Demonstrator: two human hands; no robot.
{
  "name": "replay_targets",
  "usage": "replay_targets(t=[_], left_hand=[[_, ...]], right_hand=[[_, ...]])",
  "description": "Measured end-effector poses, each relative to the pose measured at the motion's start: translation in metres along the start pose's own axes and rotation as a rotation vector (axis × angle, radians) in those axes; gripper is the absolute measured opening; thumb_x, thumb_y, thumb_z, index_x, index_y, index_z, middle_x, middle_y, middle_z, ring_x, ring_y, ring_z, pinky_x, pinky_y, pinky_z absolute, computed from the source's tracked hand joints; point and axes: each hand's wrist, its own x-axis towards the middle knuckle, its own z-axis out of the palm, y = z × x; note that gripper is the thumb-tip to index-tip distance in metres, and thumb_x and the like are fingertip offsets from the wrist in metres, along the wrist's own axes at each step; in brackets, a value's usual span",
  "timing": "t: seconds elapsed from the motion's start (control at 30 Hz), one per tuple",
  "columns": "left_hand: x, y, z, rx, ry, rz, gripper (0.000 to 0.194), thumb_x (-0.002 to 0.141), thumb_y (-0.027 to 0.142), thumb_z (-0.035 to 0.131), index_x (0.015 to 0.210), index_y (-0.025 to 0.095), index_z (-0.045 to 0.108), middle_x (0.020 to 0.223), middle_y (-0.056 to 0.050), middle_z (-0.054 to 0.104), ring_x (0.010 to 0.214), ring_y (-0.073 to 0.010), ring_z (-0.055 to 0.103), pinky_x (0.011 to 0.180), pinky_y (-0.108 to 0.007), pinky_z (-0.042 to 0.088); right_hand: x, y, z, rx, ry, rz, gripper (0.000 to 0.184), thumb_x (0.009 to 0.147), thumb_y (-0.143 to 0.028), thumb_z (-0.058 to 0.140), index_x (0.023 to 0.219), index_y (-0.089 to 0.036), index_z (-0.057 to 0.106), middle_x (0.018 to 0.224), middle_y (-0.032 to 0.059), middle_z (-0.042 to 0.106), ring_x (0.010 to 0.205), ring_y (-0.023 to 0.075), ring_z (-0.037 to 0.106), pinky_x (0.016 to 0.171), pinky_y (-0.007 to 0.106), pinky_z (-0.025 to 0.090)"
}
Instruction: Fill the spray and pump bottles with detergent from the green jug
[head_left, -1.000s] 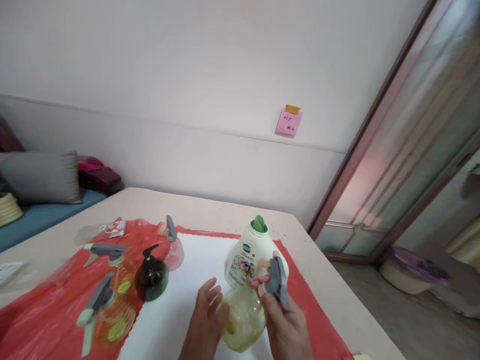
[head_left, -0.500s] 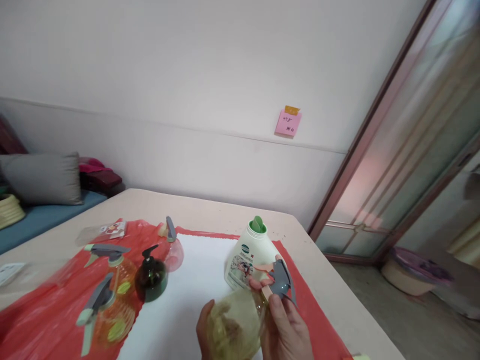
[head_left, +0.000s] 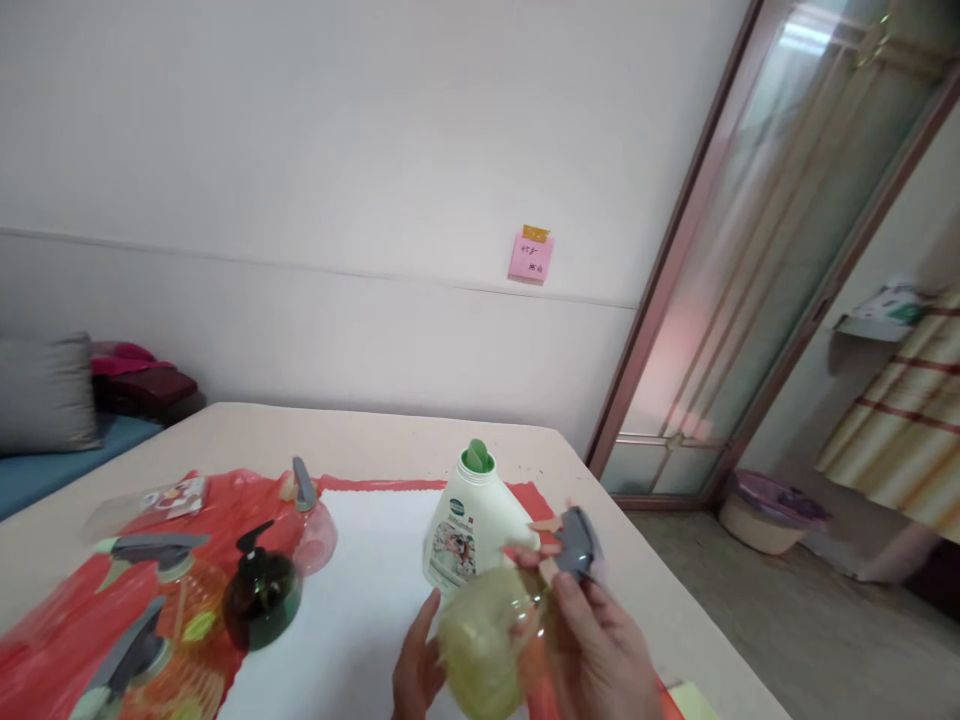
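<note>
A translucent yellow spray bottle [head_left: 480, 640] is held tilted in front of me, its grey trigger head up at the right. My right hand [head_left: 604, 655] is closed around its neck and trigger head, partly blurred. My left hand [head_left: 418, 655] cups the bottle's left side, with its lower fingers hidden. Just behind the bottle stands a white detergent jug [head_left: 480, 530] with its mouth uncapped and a green spout [head_left: 477, 456] showing.
On the left stand a dark green pump bottle [head_left: 262, 595], a pink spray bottle [head_left: 316, 540] and two orange spray bottles [head_left: 191, 590]. A white sheet [head_left: 367, 540] lies over red plastic [head_left: 247, 490] on the table. A pink note [head_left: 531, 257] is taped to the wall.
The view has swung to the right, so the table things appear farther left and lower. Both hands still hold the yellow spray bottle, which has turned slightly and shows a rounder side.
</note>
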Motion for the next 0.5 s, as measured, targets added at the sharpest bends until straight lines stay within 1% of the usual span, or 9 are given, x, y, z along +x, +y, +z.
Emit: replay_targets(t=[0.03, 0.1, 0.13, 0.17, 0.2, 0.27, 0.33, 0.4, 0.5], left_hand=[[0.002, -0.001, -0.001, -0.030, -0.007, 0.006, 0.082, 0.081, 0.079, 0.031, 0.131, 0.018, 0.053, 0.123, -0.019, 0.065, 0.112, -0.0345, 0.064, 0.089, -0.045, 0.054], [0.005, -0.001, -0.008, -0.021, 0.034, 0.123, 0.087, 0.075, 0.081, 0.045, 0.137, 0.021, 0.042, 0.138, -0.021, 0.053, 0.112, -0.0337, 0.064, 0.087, -0.043, 0.054], [0.007, 0.001, -0.014, 0.004, 0.073, 0.199, 0.091, 0.071, 0.080, 0.053, 0.140, 0.022, 0.037, 0.143, -0.022, 0.048, 0.111, -0.0329, 0.064, 0.087, -0.041, 0.054], [0.009, 0.004, -0.019, 0.029, 0.120, 0.245, 0.094, 0.069, 0.077, 0.058, 0.142, 0.023, 0.032, 0.144, -0.022, 0.046, 0.109, -0.0318, 0.065, 0.085, -0.040, 0.054], [0.012, 0.008, -0.025, 0.050, 0.170, 0.250, 0.094, 0.070, 0.076, 0.059, 0.142, 0.023, 0.031, 0.142, -0.022, 0.047, 0.106, -0.0306, 0.065, 0.083, -0.039, 0.055], [0.019, 0.015, -0.035, 0.079, 0.258, 0.199, 0.088, 0.074, 0.074, 0.056, 0.140, 0.021, 0.033, 0.134, -0.021, 0.054, 0.100, -0.0280, 0.067, 0.079, -0.037, 0.055], [0.025, 0.020, -0.041, 0.100, 0.301, 0.161, 0.086, 0.073, 0.074, 0.055, 0.137, 0.019, 0.038, 0.126, -0.019, 0.059, 0.095, -0.0264, 0.067, 0.078, -0.037, 0.054], [0.029, 0.018, -0.042, 0.130, 0.290, 0.144, 0.087, 0.071, 0.075, 0.055, 0.134, 0.017, 0.040, 0.120, -0.018, 0.062, 0.087, -0.0249, 0.068, 0.074, -0.036, 0.054], [0.032, 0.009, -0.039, 0.186, 0.236, 0.123, 0.084, 0.071, 0.075, 0.054, 0.129, 0.015, 0.044, 0.113, -0.018, 0.065, 0.075, -0.0214, 0.068, 0.065, -0.032, 0.053]], right_hand=[[0.004, -0.013, -0.008, -0.095, 0.054, -0.057, 0.036, 0.071, -0.045, 0.079, 0.099, -0.022, 0.072, 0.106, 0.0059, 0.073, 0.108, 0.0255, 0.063, 0.100, 0.039, 0.047], [0.012, -0.037, -0.028, -0.313, 0.185, -0.216, 0.045, 0.069, -0.048, 0.079, 0.103, -0.020, 0.071, 0.110, 0.0076, 0.072, 0.110, 0.0279, 0.061, 0.094, 0.037, 0.049], [0.018, -0.045, -0.038, -0.416, 0.256, -0.283, 0.049, 0.067, -0.051, 0.079, 0.105, -0.020, 0.070, 0.109, 0.0076, 0.072, 0.109, 0.0286, 0.062, 0.091, 0.037, 0.050], [0.026, -0.049, -0.048, -0.521, 0.305, -0.309, 0.052, 0.068, -0.052, 0.078, 0.108, -0.021, 0.069, 0.112, 0.0073, 0.072, 0.110, 0.0287, 0.061, 0.090, 0.036, 0.050], [0.035, -0.050, -0.057, -0.603, 0.371, -0.331, 0.054, 0.067, -0.055, 0.076, 0.108, -0.022, 0.069, 0.110, 0.0068, 0.072, 0.107, 0.0283, 0.062, 0.088, 0.034, 0.050], [0.059, -0.038, -0.072, -0.746, 0.444, -0.363, 0.058, 0.068, -0.062, 0.070, 0.108, -0.021, 0.069, 0.104, 0.0067, 0.073, 0.099, 0.0270, 0.064, 0.081, 0.033, 0.049], [0.089, -0.015, -0.083, -0.827, 0.452, -0.391, 0.062, 0.070, -0.067, 0.064, 0.107, -0.017, 0.068, 0.097, 0.0073, 0.073, 0.090, 0.0258, 0.065, 0.075, 0.033, 0.049], [0.120, 0.012, -0.088, -0.850, 0.450, -0.385, 0.061, 0.073, -0.067, 0.061, 0.102, -0.014, 0.069, 0.088, 0.0071, 0.073, 0.084, 0.0252, 0.065, 0.070, 0.033, 0.048], [0.160, 0.049, -0.089, -0.897, 0.441, -0.371, 0.046, 0.081, -0.059, 0.062, 0.095, -0.015, 0.068, 0.081, 0.0036, 0.070, 0.076, 0.0205, 0.064, 0.068, 0.033, 0.049]])
